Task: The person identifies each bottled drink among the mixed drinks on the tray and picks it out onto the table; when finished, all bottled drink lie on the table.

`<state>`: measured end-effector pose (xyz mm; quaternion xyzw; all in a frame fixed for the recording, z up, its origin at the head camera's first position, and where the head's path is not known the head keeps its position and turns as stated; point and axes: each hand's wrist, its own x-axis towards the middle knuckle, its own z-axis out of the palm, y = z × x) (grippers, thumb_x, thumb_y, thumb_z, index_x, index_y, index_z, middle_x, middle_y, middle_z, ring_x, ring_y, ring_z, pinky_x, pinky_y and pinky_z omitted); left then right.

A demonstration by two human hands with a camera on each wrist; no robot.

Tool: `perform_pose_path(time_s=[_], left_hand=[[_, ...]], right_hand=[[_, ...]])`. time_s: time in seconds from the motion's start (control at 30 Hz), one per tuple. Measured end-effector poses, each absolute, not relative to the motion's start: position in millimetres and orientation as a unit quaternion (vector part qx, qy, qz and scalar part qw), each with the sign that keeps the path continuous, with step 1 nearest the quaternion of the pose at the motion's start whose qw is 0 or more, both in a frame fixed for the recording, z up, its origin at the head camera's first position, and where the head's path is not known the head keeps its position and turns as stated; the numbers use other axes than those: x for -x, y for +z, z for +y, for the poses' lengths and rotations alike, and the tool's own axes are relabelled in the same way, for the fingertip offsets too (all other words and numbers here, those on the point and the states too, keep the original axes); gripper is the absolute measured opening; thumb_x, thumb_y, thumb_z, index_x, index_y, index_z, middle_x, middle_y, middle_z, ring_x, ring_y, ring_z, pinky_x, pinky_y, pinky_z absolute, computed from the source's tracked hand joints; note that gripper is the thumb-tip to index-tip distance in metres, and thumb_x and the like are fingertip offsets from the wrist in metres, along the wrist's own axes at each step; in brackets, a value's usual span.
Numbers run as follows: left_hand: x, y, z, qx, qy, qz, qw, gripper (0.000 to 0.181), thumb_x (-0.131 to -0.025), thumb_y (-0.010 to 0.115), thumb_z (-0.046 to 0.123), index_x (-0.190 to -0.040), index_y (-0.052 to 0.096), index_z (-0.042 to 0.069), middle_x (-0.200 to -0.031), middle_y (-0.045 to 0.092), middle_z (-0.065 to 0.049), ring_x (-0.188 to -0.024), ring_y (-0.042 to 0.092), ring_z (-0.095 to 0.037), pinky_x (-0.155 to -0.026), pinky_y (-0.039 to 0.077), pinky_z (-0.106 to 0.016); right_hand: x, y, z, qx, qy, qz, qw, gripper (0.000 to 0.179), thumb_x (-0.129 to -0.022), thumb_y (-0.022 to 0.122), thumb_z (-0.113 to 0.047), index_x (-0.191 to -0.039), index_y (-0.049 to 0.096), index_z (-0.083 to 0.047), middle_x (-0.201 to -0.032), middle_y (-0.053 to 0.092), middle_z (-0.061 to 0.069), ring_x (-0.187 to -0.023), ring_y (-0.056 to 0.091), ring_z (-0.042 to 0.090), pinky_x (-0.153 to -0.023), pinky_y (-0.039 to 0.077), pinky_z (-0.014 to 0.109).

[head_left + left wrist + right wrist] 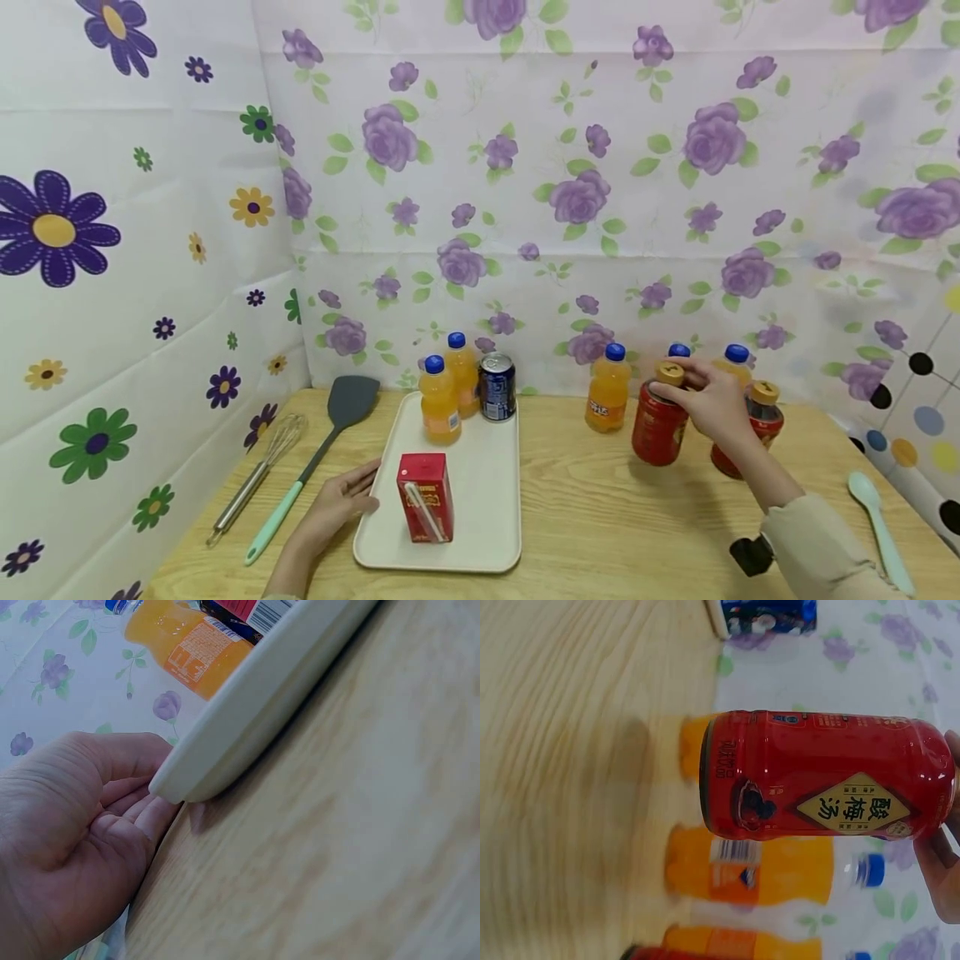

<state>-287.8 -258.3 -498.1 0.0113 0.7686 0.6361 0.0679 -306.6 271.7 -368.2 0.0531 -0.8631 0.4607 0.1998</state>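
My right hand (716, 404) grips a red plum drink bottle (657, 433) around its neck, just below the gold cap. In the right wrist view this bottle (802, 776) hangs above the wooden table, its yellow diamond label facing the camera. At the cream tray's (487, 517) left edge, my left hand (326, 512) holds the rim, thumb on the edge and fingers curled below it. On the tray stand a red drink carton (427, 500) with a straw, two orange juice bottles (439, 408) with blue caps, and a dark blue can (497, 388).
Behind the held bottle are three more orange juice bottles (607, 392); another red bottle (765, 417) stands right of it. A whisk (262, 471) and a grey spatula (352, 400) lie left of the tray. A mint spoon (877, 517) lies at the far right.
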Motion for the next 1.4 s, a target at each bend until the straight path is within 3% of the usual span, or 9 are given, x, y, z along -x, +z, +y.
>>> perform_pose_path(time_s=[0.17, 0.23, 0.3, 0.43, 0.5, 0.63, 0.73, 0.77, 1.4], left_hand=[[286.1, -498.0, -257.8, -0.004, 0.635, 0.769, 0.066, 0.07, -0.08, 0.063, -0.008, -0.145, 0.038, -0.009, -0.153, 0.036, -0.026, -0.143, 0.033, -0.039, -0.101, 0.052, -0.022], [285.7, -497.9, -257.7, -0.002, 0.634, 0.77, 0.064, 0.069, -0.08, 0.063, -0.008, -0.145, 0.039, -0.008, -0.152, 0.037, -0.026, -0.143, 0.034, -0.039, -0.101, 0.052, -0.023], [285.6, -498.0, -257.6, -0.002, 0.635, 0.77, 0.063, 0.069, -0.08, 0.063, -0.008, -0.145, 0.039, -0.008, -0.152, 0.037, -0.026, -0.143, 0.034, -0.039, -0.102, 0.052, -0.024], [286.5, -498.2, -257.0, -0.009, 0.637, 0.768, 0.065, 0.069, -0.081, 0.064, -0.007, -0.145, 0.039, -0.007, -0.152, 0.038, -0.025, -0.143, 0.034, -0.038, -0.102, 0.052, -0.024], [287.1, -498.3, -256.7, -0.011, 0.639, 0.766, 0.066, 0.069, -0.081, 0.064, -0.007, -0.146, 0.039, -0.007, -0.152, 0.038, -0.025, -0.143, 0.034, -0.038, -0.102, 0.052, -0.024], [287.3, -497.4, -256.4, -0.013, 0.641, 0.765, 0.068, 0.07, -0.081, 0.063, -0.008, -0.146, 0.039, -0.007, -0.153, 0.037, -0.025, -0.144, 0.033, -0.038, -0.103, 0.05, -0.024], [287.4, -497.5, -256.6, -0.014, 0.641, 0.764, 0.069, 0.07, -0.081, 0.063, -0.008, -0.146, 0.038, -0.007, -0.153, 0.036, -0.025, -0.144, 0.033, -0.038, -0.104, 0.05, -0.024], [287.3, -497.6, -256.9, -0.013, 0.64, 0.765, 0.069, 0.07, -0.081, 0.063, -0.008, -0.146, 0.038, -0.007, -0.153, 0.036, -0.025, -0.144, 0.033, -0.038, -0.105, 0.05, -0.025], [288.3, -498.1, -257.3, -0.01, 0.644, 0.762, 0.07, 0.071, -0.08, 0.062, -0.009, -0.146, 0.038, -0.006, -0.154, 0.036, -0.025, -0.144, 0.033, -0.038, -0.105, 0.049, -0.024]], right_hand=[[305.5, -378.0, 288.4, -0.033, 0.448, -0.866, 0.219, 0.054, -0.082, 0.076, -0.036, -0.126, 0.064, -0.007, -0.097, 0.071, -0.019, -0.077, 0.058, -0.02, -0.057, 0.056, 0.015], [305.9, -381.6, 293.2, -0.025, 0.441, -0.869, 0.224, 0.054, -0.082, 0.076, -0.037, -0.126, 0.065, -0.008, -0.096, 0.074, -0.013, -0.071, 0.058, -0.016, -0.052, 0.052, 0.017], [305.6, -384.9, 297.5, -0.012, 0.437, -0.871, 0.225, 0.055, -0.083, 0.076, -0.038, -0.127, 0.065, -0.007, -0.103, 0.076, 0.003, -0.063, 0.057, -0.011, -0.048, 0.048, 0.019], [305.7, -390.9, 305.0, 0.008, 0.424, -0.876, 0.229, 0.058, -0.083, 0.075, -0.039, -0.128, 0.064, -0.005, -0.118, 0.067, 0.027, -0.067, 0.051, -0.018, -0.051, 0.047, 0.013], [306.0, -393.9, 307.8, 0.018, 0.416, -0.88, 0.229, 0.059, -0.083, 0.075, -0.04, -0.128, 0.063, -0.004, -0.12, 0.066, 0.028, -0.073, 0.046, -0.026, -0.056, 0.046, 0.006], [307.3, -399.9, 310.5, 0.035, 0.407, -0.885, 0.223, 0.06, -0.084, 0.074, -0.042, -0.128, 0.063, -0.004, -0.122, 0.065, 0.027, -0.081, 0.047, -0.025, -0.062, 0.042, -0.001], [309.3, -403.8, 310.9, 0.051, 0.413, -0.881, 0.224, 0.061, -0.083, 0.074, -0.043, -0.129, 0.063, -0.004, -0.122, 0.065, 0.026, -0.08, 0.047, -0.025, -0.063, 0.041, -0.003], [310.0, -405.0, 311.0, 0.055, 0.416, -0.879, 0.226, 0.062, -0.083, 0.074, -0.043, -0.129, 0.063, -0.003, -0.122, 0.065, 0.026, -0.078, 0.038, -0.031, -0.063, 0.041, -0.003], [308.2, -409.3, 311.7, 0.022, 0.402, -0.882, 0.244, 0.059, -0.086, 0.072, -0.039, -0.131, 0.06, -0.003, -0.126, 0.063, 0.029, -0.083, 0.037, -0.032, -0.066, 0.039, -0.004]])
